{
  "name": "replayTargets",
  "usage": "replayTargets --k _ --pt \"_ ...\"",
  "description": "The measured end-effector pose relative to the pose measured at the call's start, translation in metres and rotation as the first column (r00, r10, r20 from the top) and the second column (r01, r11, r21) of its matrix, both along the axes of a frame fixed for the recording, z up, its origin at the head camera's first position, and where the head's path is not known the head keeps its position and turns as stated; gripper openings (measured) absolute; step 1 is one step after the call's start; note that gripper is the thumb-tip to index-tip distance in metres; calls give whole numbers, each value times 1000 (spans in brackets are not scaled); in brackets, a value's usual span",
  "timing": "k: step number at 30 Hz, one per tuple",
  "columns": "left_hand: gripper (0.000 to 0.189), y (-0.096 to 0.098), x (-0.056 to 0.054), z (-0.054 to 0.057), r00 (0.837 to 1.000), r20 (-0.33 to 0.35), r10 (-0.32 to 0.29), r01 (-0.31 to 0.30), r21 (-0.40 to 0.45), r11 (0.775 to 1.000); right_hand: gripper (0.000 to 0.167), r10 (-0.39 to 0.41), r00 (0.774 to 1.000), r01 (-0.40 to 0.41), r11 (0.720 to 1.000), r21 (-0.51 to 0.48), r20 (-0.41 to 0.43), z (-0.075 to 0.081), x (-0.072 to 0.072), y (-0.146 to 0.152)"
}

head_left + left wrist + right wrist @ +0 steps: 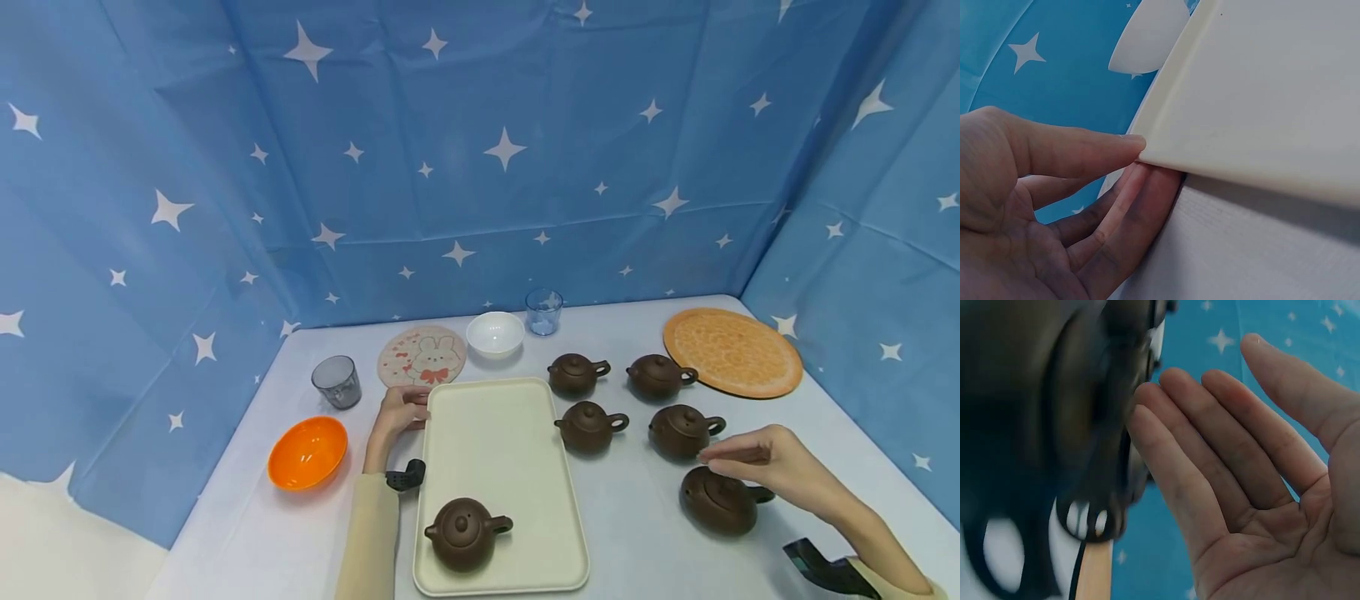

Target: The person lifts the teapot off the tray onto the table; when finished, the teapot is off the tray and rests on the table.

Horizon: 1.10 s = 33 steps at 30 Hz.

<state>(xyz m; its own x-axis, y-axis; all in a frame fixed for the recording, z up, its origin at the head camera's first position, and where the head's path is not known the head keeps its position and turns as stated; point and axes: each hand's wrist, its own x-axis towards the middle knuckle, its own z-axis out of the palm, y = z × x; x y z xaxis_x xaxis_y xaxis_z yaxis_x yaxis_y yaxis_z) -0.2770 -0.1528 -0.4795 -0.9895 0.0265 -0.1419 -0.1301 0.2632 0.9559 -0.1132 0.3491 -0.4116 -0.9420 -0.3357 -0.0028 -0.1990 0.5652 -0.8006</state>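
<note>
My left hand (402, 408) pinches the upper left edge of a cream tray (495, 442), thumb on the rim and fingers beneath it, as the left wrist view shows. A dark brown teapot (463, 533) sits at the tray's near end. My right hand (780, 467) is over the nearest right-hand teapot (718, 502). In the right wrist view its fingers (1210, 444) are fairly straight, the thumb stands apart, and a blurred teapot (1079, 437) is close beside them. Whether the fingertips touch that teapot, I cannot tell.
Several more brown teapots (588, 427) stand right of the tray. Around the back are a bunny mat (423, 354), a white bowl (495, 335), a blue glass (543, 312) and a round orange board (733, 352). A grey glass (337, 382) and an orange bowl (308, 454) stand left.
</note>
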Motion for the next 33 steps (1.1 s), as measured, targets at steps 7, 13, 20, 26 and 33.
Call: replayTargets --k 7,13,20,26,33 --pt "47 1 0 0 1000 -4 3 -3 -5 1000 24 115 992 -118 989 -86 -45 -3 -12 -53" --pt "46 1 -1 0 1000 -1 0 0 -7 1000 25 196 981 -195 966 -171 -14 -17 -21 -101" --pt "46 1 0 -2 1000 -1 1 -1 -10 1000 21 238 971 -230 943 -241 5 -23 -24 -160" --pt "47 1 1 -2 1000 -2 0 0 -17 1000 21 230 973 -222 940 -258 3 -26 -23 -199" --pt "47 1 1 -2 1000 0 2 -2 -26 1000 26 249 968 -242 929 -279 -13 -37 -19 -225"
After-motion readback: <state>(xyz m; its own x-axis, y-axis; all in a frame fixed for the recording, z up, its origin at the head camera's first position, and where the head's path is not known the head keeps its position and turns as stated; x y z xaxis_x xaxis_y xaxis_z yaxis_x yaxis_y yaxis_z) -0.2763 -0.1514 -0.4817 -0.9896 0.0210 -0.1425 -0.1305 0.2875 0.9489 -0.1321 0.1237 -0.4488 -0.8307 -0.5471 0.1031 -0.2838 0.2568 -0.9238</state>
